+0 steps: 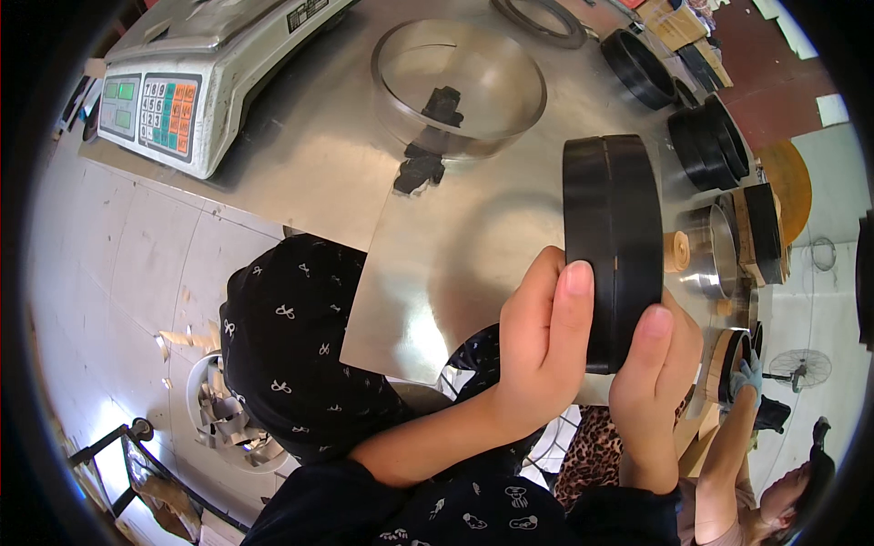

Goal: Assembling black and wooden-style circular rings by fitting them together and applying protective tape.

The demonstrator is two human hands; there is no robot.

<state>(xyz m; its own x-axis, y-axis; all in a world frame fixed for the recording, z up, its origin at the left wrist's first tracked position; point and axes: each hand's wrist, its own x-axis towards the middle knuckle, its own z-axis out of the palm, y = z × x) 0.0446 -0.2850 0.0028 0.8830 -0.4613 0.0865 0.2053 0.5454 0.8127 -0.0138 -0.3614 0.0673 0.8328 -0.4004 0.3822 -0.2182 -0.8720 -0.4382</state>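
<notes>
Left hand (546, 337) and right hand (655, 364) both on one thick black ring (612, 209). Ring stands on edge, outer wall up toward the camera, a thin line running along the middle of that wall. Left fingers (544, 296): bent, thumb pressed on the ring's left edge, the rest curled close beside it and partly hidden. Right fingers (683, 341): thumb on the lower right edge, the others folded along the right side, tips out of sight. Ring pinched between the two hands at its near end; far end free. Can't tell whether it touches the tabletop (319, 173).

Around it: wide steel hoop (496, 143) ahead and to the left, well apart from the hands. One black scrap (443, 105) shows within the hoop's rim, a torn black piece (419, 173) just in front of it. White scale (168, 114) at far left. More black rings (710, 146) along the right side of the tabletop. Small wooden piece (675, 252) shows just right of the held ring. At far right, a co-worker's gloved hand (746, 375) on a round piece (726, 359).
</notes>
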